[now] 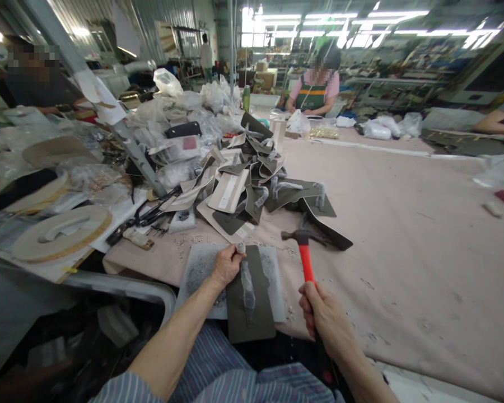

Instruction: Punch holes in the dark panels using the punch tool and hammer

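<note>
My left hand (227, 265) pinches a small metal piece (241, 247) at the upper end of a plastic-wrapped handle. That handle (248, 288) lies along a dark grey-green panel (252, 324), which rests on a scuffed pale board (195, 274) at the table's near edge. To the right of the panel, my right hand (317, 308) is wrapped round the red grip of a hammer (306, 254). The hammer's dark head is raised beyond the hand, apart from the panel and the metal piece.
Panels with wrapped handles (235, 190) are heaped beyond the board. Pliers-like tools (151, 215) and a tape roll (61, 234) lie left, near a slanted metal post (130, 145). Plastic bags fill the far left. A person (315, 92) sits across the pink-covered table (395, 235).
</note>
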A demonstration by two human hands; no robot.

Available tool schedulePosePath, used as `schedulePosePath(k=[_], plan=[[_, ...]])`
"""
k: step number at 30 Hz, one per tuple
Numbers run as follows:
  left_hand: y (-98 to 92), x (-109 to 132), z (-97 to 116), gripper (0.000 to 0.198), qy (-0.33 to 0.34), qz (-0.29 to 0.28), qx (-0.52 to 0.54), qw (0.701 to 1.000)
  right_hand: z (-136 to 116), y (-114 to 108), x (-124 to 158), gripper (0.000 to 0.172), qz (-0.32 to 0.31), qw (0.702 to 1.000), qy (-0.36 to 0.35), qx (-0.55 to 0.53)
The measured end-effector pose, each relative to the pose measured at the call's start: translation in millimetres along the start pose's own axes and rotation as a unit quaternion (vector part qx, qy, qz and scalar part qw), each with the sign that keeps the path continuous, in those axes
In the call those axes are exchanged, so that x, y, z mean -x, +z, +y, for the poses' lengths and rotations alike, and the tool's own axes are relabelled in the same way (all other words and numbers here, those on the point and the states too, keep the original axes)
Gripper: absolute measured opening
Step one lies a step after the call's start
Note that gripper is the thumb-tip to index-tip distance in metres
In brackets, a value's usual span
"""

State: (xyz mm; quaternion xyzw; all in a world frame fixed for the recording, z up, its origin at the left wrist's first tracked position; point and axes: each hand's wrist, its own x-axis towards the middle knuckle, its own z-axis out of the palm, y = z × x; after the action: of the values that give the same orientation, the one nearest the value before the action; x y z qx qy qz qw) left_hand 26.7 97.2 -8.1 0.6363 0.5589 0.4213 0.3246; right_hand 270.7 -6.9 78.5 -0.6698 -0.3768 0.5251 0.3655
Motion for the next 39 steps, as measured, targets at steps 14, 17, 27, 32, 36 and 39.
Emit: schedulePosePath(k=[14,17,27,32,36,39], plan=[[-0.1,0.9,2.1,0.006,0.027,-0.006,-0.039,0.999,-131.1,4.2,14.4,0.028,0.198,0.83,-0.441,0.278],[0.7,0.4,1.3,0.006,0.02,-0.009,-0.046,0.999,-111.1,16.5,15.2,0.028,0.203,0.837,-0.452,0.233],[2.3,-1.4,2.3,0.019,0.022,-0.021,-0.01,0.999,-34.9,13.6,-8.0,0.03,-0.034,0.866,-0.226,0.445],[-3.9,-0.3,9.5,0.016,0.037,-0.026,-0.021,0.999,-95.6,10.6,0.2,0.032,0.11,0.874,-0.347,0.323],[-3.9,1.2,7.6,0.016,0.046,-0.029,-0.021,0.998,-90.0,20.2,-3.4,0.03,0.109,0.855,-0.359,0.359],[-2.1,1.5,3.7,0.012,0.031,-0.034,-0.015,0.999,-62.9,24.8,-9.2,0.026,0.003,0.821,-0.296,0.489]])
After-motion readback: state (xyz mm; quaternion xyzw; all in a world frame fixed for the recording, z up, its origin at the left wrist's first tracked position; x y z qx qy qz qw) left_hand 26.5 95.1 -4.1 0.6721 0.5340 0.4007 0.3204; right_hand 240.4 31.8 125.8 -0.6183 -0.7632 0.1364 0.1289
